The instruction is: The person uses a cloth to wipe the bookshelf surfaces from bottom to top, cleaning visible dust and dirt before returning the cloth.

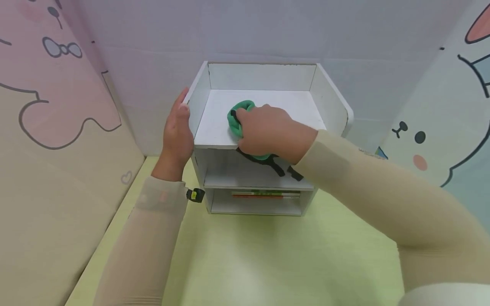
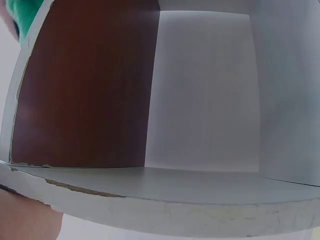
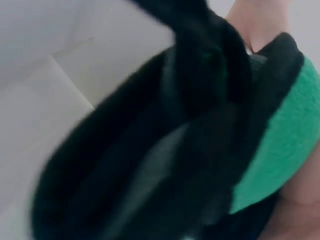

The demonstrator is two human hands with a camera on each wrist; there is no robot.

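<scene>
The right hand [image 1: 269,131] curls its fingers around a green cloth [image 1: 240,117], likely soft, light and best bunched beneath them, while the left hand [image 1: 177,134] lies flat-fingered against the white shelf [image 1: 329,104].

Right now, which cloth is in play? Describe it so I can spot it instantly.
Find the white shelf unit standing on the yellow-green table. On its top tray, the right hand grips a bunched cloth. It is the only green thing there, edged with black trim.
</scene>
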